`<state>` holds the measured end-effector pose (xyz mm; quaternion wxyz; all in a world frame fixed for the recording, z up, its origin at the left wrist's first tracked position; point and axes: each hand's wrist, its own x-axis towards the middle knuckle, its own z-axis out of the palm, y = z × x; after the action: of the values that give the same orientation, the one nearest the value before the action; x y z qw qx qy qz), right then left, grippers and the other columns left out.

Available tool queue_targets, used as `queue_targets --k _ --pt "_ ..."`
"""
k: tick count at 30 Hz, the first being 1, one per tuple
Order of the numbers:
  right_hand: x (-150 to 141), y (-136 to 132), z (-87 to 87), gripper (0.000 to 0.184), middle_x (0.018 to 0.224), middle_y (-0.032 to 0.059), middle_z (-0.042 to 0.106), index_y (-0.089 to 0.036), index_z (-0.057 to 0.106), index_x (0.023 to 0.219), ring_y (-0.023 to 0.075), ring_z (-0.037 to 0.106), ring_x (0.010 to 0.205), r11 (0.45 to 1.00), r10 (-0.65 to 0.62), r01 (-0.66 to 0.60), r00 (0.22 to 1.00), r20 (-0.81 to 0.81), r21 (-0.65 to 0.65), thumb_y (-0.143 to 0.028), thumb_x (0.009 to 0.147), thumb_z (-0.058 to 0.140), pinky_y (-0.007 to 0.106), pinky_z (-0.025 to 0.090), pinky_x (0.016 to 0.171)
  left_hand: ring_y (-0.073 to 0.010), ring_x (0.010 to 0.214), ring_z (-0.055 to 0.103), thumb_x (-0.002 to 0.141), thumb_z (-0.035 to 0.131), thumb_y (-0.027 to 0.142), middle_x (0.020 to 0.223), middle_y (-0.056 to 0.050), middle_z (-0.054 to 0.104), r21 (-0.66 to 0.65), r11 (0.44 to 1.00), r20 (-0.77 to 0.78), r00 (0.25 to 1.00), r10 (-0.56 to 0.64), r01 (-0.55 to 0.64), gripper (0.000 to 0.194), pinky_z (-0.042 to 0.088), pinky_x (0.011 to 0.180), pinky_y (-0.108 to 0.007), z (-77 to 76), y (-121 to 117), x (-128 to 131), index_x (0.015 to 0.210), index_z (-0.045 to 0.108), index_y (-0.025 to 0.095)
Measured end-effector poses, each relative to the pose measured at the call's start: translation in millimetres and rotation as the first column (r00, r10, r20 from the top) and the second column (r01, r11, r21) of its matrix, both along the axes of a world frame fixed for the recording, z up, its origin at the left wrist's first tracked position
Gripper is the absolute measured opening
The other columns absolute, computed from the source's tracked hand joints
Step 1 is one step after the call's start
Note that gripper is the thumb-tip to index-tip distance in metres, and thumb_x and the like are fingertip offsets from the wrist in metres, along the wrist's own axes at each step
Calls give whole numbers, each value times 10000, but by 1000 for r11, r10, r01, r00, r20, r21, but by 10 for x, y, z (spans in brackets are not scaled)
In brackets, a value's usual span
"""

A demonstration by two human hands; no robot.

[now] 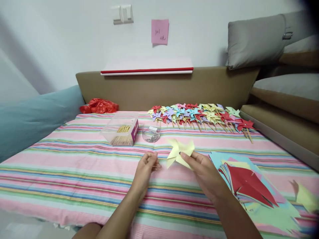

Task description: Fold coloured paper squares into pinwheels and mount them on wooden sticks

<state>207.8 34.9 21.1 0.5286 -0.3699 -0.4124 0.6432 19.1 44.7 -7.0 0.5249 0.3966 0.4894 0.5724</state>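
A pale yellow paper pinwheel (177, 150) is pinched in my right hand (200, 166), the thumb pressed near its centre. To its left, my left hand (147, 162) is closed with thumb and fingers together; whatever it may hold is too small to make out. Just beyond my hands stands a clear round container (151, 133) of small metal pins. Beside that, a clear plastic box (122, 132) holds many thin wooden sticks. Near my right forearm lies a stack of cut paper sheets (249, 182), red on top, over larger coloured sheets (281, 212).
Many finished pinwheels on sticks (194, 114) lie at the back right. A red plastic bag (99, 106) sits at the back left. A striped cloth (74, 172) covers the surface. Grey cushions (256, 39) are piled at the right; a yellow paper piece (307, 198) lies at the right edge.
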Motion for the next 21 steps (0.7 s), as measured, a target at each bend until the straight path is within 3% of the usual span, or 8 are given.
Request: queue_targets --k 2,4,7,9,11,14,17,21 --pt "94 5 33 454 1193 69 757 -217 751 1162 287 613 1236 998 -65 65 998 -23 -21 -461 783 809 401 417 1084 -103 566 581 711 806 527 631 7 615 65 993 -20 995 97 -95 428 461 587 -221 23 107 -171 720 591 157" --pt "189 9 54 494 1195 75 756 -211 748 1173 295 595 1263 994 -109 109 994 -27 -29 -468 759 827 417 390 1120 -112 643 632 685 814 539 814 -40 716 157 968 -42 978 204 -195 451 502 656 -239 156 218 -405 848 644 154" --pt "308 29 46 535 1207 71 752 -216 744 1182 302 570 1299 985 -163 161 986 -27 -57 -457 718 858 435 353 1162 -149 776 692 670 817 545 1034 -81 757 300 903 -106 930 352 -308 563 535 751 -280 517 421 -797 1058 650 173" --pt "353 53 22 571 1221 60 747 -231 737 1197 302 574 1298 981 -177 174 984 -26 -83 -441 685 881 432 365 1164 -155 830 703 703 818 494 1046 -94 760 366 864 -198 878 435 -346 491 530 782 -269 772 620 -1041 1025 658 159" --pt "364 72 7 597 1218 55 748 -239 734 1207 304 603 1267 978 -182 179 983 -17 -103 -445 669 887 421 406 1143 -162 845 709 773 785 447 1025 -104 759 381 860 -328 820 469 -340 378 534 776 -266 961 876 -1255 954 663 139" --pt "341 55 57 573 1193 46 759 -255 741 1201 310 643 1215 977 -192 194 981 32 -93 -480 687 856 396 483 1084 -160 815 706 904 676 391 1018 -98 737 302 901 -561 706 432 -312 289 562 780 -308 1056 1278 -1523 992 655 117" --pt "344 -4 185 427 1148 20 775 -301 776 1126 309 663 1192 980 -180 187 979 99 -66 -453 728 815 352 552 1006 -205 944 679 951 627 344 1133 -88 680 134 956 -789 556 263 -263 295 584 819 -403 985 1561 -1710 1166 638 141" --pt "453 -22 262 267 1032 14 803 -297 820 969 309 709 1110 983 -164 175 970 181 -47 -371 713 803 312 605 917 -243 1066 648 953 623 342 1265 -105 629 -32 974 -935 350 50 -224 346 566 889 -448 862 1760 -1778 1255 609 173"
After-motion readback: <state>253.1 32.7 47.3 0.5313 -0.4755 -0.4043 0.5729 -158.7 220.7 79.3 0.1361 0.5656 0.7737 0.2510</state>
